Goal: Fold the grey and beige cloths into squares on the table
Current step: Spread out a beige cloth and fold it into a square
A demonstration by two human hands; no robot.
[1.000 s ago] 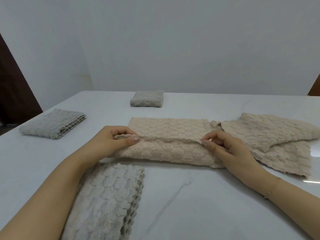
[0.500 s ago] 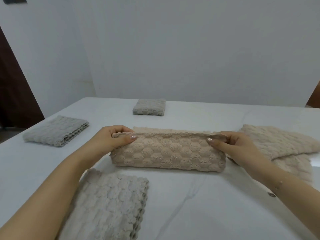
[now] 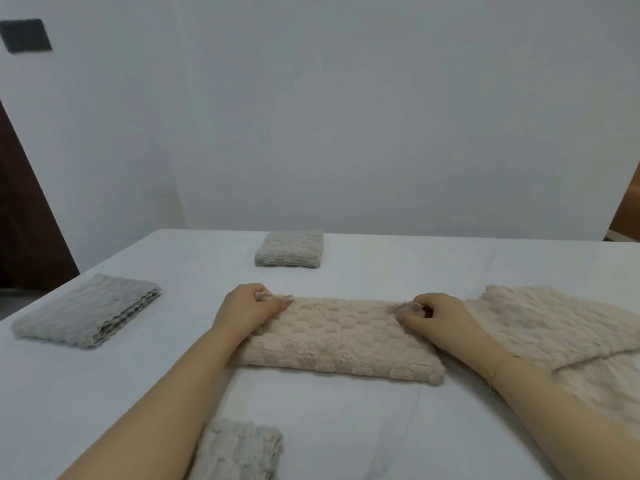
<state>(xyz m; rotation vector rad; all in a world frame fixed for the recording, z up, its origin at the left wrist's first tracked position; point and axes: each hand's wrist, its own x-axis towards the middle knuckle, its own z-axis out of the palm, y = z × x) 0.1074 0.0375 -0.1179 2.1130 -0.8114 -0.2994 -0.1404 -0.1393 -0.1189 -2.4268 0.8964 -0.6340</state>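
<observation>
White table (image 3: 346, 427); hands (image 3: 247, 308) cover beige cloth (image 3: 339, 341) corners.

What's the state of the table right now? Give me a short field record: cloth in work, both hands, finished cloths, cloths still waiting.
cloth in work: beige cloth, folded into a long strip, lying flat at table centre
left hand: pinches the strip's far left corner
right hand: pinches the strip's far right corner
folded grey cloths: one at far centre, one at left, one at the near edge
waiting: loose beige cloths at right, unfolded
surface: white table
</observation>
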